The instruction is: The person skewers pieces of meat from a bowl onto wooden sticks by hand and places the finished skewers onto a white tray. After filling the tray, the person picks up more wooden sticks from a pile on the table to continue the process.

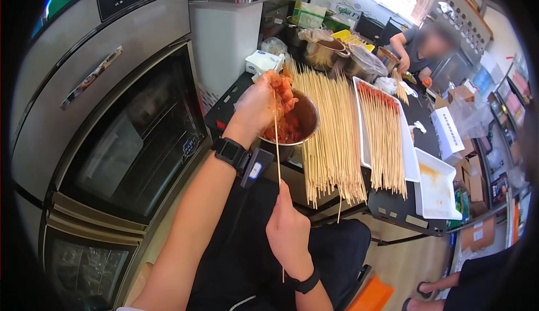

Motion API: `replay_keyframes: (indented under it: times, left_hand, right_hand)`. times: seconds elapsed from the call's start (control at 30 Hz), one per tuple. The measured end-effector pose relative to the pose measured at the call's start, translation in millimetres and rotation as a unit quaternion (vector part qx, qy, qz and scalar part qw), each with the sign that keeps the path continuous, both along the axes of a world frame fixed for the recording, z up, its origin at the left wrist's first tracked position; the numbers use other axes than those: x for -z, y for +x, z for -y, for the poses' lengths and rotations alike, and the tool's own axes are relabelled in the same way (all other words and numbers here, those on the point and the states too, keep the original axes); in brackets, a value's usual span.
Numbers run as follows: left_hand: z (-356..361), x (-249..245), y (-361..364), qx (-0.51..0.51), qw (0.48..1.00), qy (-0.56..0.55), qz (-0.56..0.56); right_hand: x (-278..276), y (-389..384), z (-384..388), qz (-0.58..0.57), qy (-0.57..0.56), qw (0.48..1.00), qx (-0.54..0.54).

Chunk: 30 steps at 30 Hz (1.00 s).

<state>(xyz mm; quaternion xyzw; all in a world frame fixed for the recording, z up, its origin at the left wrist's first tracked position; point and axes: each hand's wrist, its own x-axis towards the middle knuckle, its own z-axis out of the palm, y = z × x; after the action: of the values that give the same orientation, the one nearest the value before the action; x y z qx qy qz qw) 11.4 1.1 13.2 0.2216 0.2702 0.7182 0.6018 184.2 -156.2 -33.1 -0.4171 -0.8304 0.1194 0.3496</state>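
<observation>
Gloved in clear plastic, my left hand (259,108) is closed around red, sauce-coated meat pieces (285,91) above a metal pot (310,121). More red meat (287,131) lies in the pot. A long wooden skewer (278,159) runs from the meat down to my right hand (287,229), whose fingers are closed on its lower part. The skewer's upper tip is hidden at the meat. Just right of the pot, many wooden skewers (331,137) lie side by side. A white tray (411,154) beyond them holds skewers with red meat on their far ends.
A seated person (418,47) works across the table, with skewers by one hand. An empty-looking white tray (435,190) sits at the right, beside a white box (447,134). A glass-fronted cabinet (135,131) stands left. Another person's legs (443,291) show lower right.
</observation>
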Motion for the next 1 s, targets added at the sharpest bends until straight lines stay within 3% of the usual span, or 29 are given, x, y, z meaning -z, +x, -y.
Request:
replay_keyframes:
  times: [0.17, 0.67, 0.8, 0.87, 1.0]
  left_hand:
    - [-3.5, 7.9, -5.9, 0.077, 0.988, 0.056, 0.118]
    - [1.4, 2.7, 9.6, -0.093, 0.987, 0.033, -0.124]
    - [-1.0, 10.1, 7.7, -0.121, 0.987, -0.007, -0.101]
    - [-0.4, 11.6, 8.8, -0.103, 0.987, 0.074, -0.097]
    - [1.5, 6.2, 1.5, -0.065, 0.996, 0.031, -0.060]
  right_hand:
    - [3.2, 4.6, 1.6, -0.032, -0.002, 0.999, -0.016]
    - [1.0, -1.9, 1.5, -0.050, -0.054, 0.997, -0.004]
    - [-2.4, -5.6, -3.4, -0.069, -0.020, 0.997, 0.000]
    - [-5.3, -8.8, -7.0, -0.068, -0.008, 0.998, 0.011]
    - [-0.5, 0.3, -14.1, -0.012, 0.038, 0.999, 0.020]
